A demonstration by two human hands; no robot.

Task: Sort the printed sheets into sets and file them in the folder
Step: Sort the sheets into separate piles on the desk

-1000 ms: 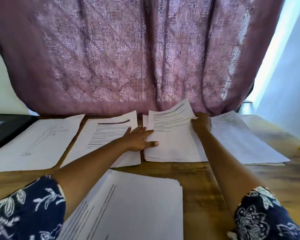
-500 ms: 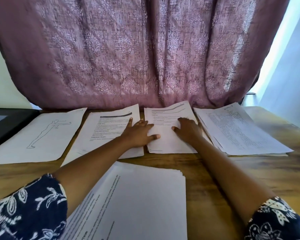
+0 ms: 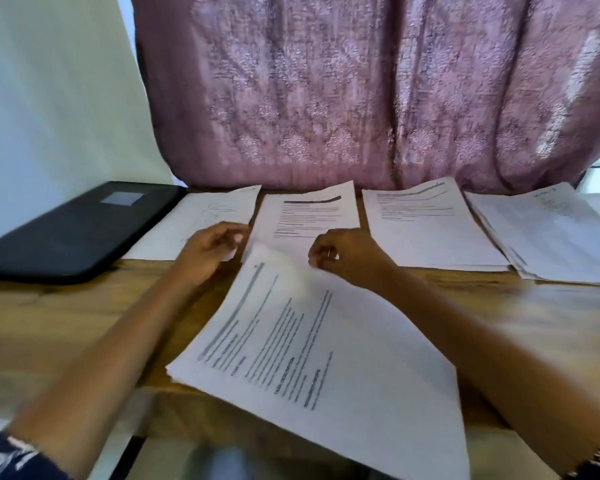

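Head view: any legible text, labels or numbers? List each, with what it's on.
Nothing readable.
Near stack of white printed sheets: text lines blurred.
Four white paper piles along the far edge: print too small.
Grey label on flat black folder: blank or illegible.

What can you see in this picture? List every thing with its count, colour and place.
folder: one, black, table's far left
drawing sheet: one, white, right of the folder
far piles: three, white, printed, in a row right of the drawing sheet
near stack: one, white, grey print, overhanging the table's near edge
table: one, brown wood
curtain: one, mauve, patterned, behind the table
wall: white, left of the curtain
left hand: curled, over the drawing sheet's corner
right hand: curled, at the near stack's far edge; grip blurred
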